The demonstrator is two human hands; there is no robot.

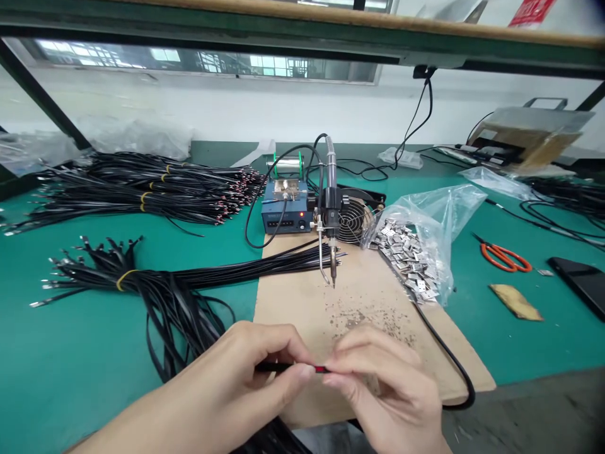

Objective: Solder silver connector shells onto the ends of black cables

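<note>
My left hand (265,372) pinches a black cable (273,366) between thumb and forefinger, close to its end. A short red wire (320,369) shows at that end, in the small gap between my two hands. My right hand (390,384) is closed with thumb and forefinger on the tip of the cable; whether a small part is also between them is hidden. Beyond my hands, a soldering iron (333,233) points straight down in a stand over a brown board (293,315). A bundle of black cables (189,315) with a yellow tie lies beside my left hand.
A blue soldering station (286,211) with a lit red lamp stands behind the board, near a solder spool (287,164) and a fan (352,221). To the right are a bag of metal connectors (411,252), orange-handled scissors (505,256), a yellow sponge (515,302) and a phone (583,284).
</note>
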